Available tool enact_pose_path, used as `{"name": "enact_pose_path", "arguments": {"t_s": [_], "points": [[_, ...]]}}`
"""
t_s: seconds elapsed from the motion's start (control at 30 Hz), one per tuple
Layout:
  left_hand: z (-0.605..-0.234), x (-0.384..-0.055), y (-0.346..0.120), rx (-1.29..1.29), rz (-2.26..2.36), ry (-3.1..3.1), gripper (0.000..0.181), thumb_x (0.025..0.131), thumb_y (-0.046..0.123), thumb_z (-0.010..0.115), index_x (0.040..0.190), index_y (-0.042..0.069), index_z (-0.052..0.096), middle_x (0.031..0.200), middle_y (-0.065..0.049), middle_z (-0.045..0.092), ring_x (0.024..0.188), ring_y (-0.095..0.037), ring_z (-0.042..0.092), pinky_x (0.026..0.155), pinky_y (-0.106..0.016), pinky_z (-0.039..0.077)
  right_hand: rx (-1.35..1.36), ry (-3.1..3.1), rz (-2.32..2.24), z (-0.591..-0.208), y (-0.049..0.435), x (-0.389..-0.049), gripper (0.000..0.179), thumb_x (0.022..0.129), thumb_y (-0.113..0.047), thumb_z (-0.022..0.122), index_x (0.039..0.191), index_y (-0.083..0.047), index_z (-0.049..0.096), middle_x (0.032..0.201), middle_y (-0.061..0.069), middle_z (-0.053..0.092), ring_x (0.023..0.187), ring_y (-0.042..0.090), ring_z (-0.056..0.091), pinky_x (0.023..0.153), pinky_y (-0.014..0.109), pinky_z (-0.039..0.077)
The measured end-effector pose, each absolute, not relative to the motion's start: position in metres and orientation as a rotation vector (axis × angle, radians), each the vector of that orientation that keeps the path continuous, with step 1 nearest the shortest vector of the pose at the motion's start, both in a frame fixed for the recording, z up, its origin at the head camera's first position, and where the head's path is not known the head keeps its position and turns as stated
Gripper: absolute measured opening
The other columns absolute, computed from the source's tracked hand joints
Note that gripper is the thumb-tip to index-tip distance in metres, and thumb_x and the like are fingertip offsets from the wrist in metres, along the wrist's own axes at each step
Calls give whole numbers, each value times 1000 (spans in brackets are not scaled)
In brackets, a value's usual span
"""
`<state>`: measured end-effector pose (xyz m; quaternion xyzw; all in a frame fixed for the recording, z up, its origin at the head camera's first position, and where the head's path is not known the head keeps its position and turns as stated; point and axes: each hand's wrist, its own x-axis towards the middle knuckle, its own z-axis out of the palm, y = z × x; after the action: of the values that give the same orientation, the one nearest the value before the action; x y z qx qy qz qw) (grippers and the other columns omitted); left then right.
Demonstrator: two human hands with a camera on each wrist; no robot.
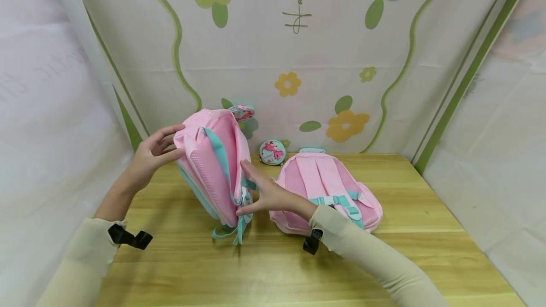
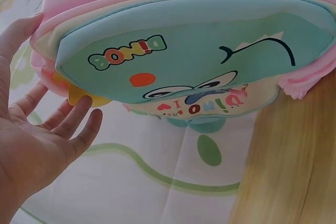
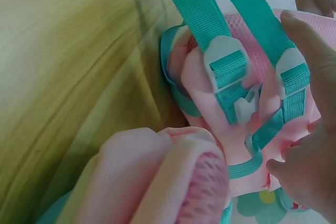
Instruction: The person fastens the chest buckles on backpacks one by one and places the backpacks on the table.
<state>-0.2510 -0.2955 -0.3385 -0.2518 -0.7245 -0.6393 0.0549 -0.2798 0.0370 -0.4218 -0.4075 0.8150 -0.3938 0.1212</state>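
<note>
A pink backpack [image 1: 202, 165] with teal straps is tilted up on its edge. My left hand [image 1: 155, 153] holds its upper corner, thumb on the near side. In the left wrist view, the mint front panel [image 2: 199, 51] shows a cartoon face, and several left fingers are spread beside a yellow spike [image 2: 86, 93]. My right hand [image 1: 270, 193] rests against the strap side with fingers and thumb spread apart. Teal straps [image 3: 257, 19] with white buckles [image 3: 223, 64] hang near that hand in the right wrist view.
A second pink backpack [image 1: 286, 221] lies back up on the wooden table [image 1: 273, 274], right of the first. A round teal pouch [image 1: 272, 152] sits behind it, and a similar pouch [image 1: 241, 112] shows above the first bag. Flower-printed cloth [image 1: 341, 51] surrounds the table's back and sides.
</note>
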Motion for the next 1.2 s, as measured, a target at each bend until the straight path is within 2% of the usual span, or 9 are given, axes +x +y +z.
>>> {"name": "enact_pose_path", "arguments": {"t_s": [0.4, 0.7, 0.97, 1.2], "points": [[-341, -249, -304, -753, -1969, -2176, 52, 98, -7, 56, 147, 9, 49, 139, 4, 55, 117, -6, 62, 89, -18, 55, -1199, 2373, -1091, -431, 33, -277, 128, 77, -31, 91, 165, -21, -1, 173, 0, -4, 159, 17, 3, 127, 45, 19], [-345, -247, -313, -717, -1940, -2193, 52, 98, -7, 56, 147, 9, 49, 139, 4, 55, 117, -7, 60, 88, -17, 55, -1225, 2393, -1026, -434, 34, -276, 123, 80, -36, 89, 165, -22, 1, 173, 1, 3, 160, 20, 8, 126, 49, 23], [-348, -243, -326, -732, -1982, -2165, 51, 99, -9, 54, 148, 7, 49, 139, 3, 56, 115, -6, 61, 89, -17, 54, -1239, 2392, -982, -432, 32, -278, 118, 81, -34, 87, 165, -20, 5, 173, -1, 5, 159, 17, 10, 126, 45, 24], [-355, -240, -340, -672, -1967, -2220, 53, 99, -8, 53, 150, 6, 46, 136, 5, 59, 111, -5, 63, 88, -16, 54, -1275, 2445, -907, -437, 28, -278, 116, 82, -35, 87, 165, -15, 9, 172, 4, 11, 158, 20, 15, 126, 43, 24]]}}
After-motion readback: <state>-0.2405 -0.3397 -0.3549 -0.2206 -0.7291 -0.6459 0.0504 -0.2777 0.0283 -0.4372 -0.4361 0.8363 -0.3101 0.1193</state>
